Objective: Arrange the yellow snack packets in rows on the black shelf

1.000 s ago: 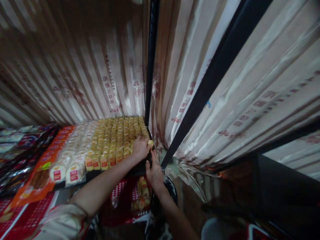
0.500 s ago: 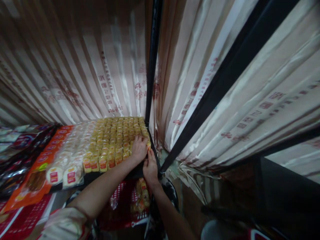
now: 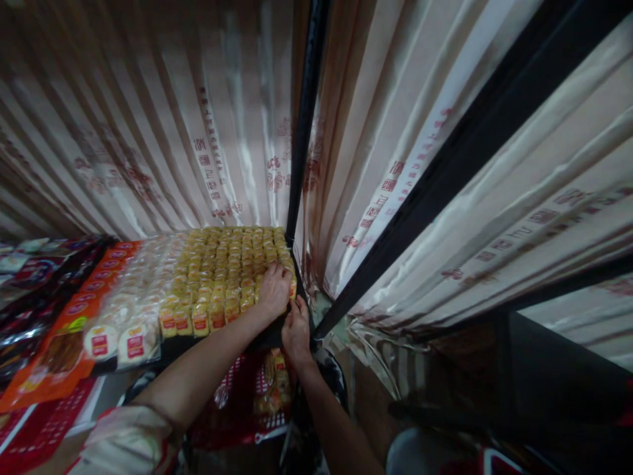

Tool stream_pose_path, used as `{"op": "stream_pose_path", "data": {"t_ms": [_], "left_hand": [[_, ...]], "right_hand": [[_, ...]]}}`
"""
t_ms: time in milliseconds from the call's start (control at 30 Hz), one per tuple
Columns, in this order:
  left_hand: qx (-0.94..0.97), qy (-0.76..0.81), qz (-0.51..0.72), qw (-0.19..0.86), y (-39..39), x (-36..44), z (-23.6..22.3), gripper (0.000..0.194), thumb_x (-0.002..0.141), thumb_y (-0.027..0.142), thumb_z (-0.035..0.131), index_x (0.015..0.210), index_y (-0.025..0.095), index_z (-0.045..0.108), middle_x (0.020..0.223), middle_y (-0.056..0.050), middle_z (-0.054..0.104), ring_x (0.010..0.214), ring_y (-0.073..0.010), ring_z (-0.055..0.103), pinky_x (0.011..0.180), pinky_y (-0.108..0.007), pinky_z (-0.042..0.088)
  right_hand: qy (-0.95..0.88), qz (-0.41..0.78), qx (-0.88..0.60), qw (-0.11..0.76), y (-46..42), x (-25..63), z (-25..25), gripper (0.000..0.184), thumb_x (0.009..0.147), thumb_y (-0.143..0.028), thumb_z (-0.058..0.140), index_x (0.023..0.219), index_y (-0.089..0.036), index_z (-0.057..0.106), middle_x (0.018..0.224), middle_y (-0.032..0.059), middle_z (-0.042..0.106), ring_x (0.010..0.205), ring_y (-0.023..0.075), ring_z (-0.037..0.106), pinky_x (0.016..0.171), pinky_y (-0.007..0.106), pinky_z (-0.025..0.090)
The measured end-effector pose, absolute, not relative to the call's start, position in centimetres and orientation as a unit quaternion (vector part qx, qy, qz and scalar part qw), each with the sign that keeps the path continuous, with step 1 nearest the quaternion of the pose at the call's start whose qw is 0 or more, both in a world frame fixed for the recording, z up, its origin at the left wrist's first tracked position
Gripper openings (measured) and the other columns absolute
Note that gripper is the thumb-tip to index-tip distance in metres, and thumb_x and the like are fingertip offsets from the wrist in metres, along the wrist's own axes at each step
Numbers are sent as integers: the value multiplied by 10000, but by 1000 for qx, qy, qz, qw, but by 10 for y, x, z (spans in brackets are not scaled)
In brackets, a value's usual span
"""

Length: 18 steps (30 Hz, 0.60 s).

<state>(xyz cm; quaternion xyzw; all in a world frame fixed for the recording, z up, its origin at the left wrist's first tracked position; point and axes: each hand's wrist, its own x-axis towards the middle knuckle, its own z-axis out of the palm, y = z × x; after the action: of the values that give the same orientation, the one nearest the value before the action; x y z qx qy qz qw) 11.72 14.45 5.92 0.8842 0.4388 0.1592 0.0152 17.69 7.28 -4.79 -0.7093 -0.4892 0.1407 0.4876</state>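
Note:
Rows of small yellow snack packets [image 3: 227,264] fill the right end of a dark shelf. My left hand [image 3: 275,289] lies on the packets at the shelf's front right corner, fingers curled over them. My right hand [image 3: 295,328] is just below and right of it, at the shelf's edge, pinching a yellow packet [image 3: 293,289] up against the row. Both forearms reach in from the bottom of the head view.
White round packs with red labels [image 3: 129,330] and orange packs [image 3: 59,343] lie left of the yellow ones. A red basket [image 3: 242,402] with more yellow packets sits below the shelf. Black shelf posts [image 3: 304,125] and beige printed curtains [image 3: 435,165] close the back and right.
My right hand rose from the shelf edge to the corner of the yellow row. My left hand shifted slightly onto the packets. The camera tipped a little upward.

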Motion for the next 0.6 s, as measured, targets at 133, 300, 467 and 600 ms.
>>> {"op": "stream_pose_path", "data": {"t_ms": [133,300,467,600], "left_hand": [[888,427,169,5,141,115,58,271,818,120,416,1045,126,564,1038,-133,545,1076,-265,398,923,-392,370],[886,414,210,9,135,111,65,342,823,143,429,1151,132,523,1060,-125,531,1064,-256,405,926,-389,383],[879,374,282,91,101,86,68,257,839,145,393,981,179,604,992,-81,568,1013,-208,463,894,-357,421],[865,375,274,190,47,44,35,256,833,163,387,889,200,634,895,-66,611,905,-180,537,819,-312,454]], "right_hand": [[-490,136,-700,502,70,179,-47,440,758,-97,355,1131,-96,589,1345,170,425,1269,247,382,1048,455,348],[-502,127,-708,480,67,178,-35,418,768,-112,347,1105,-75,593,1336,182,433,1289,245,361,1052,430,345],[-516,119,-676,513,42,170,-20,369,824,-182,331,1085,-108,582,1221,168,522,1174,225,475,1006,419,388],[-518,215,-650,512,3,150,-28,320,866,-284,357,1074,-167,570,1026,108,644,976,190,592,888,347,471]]}}
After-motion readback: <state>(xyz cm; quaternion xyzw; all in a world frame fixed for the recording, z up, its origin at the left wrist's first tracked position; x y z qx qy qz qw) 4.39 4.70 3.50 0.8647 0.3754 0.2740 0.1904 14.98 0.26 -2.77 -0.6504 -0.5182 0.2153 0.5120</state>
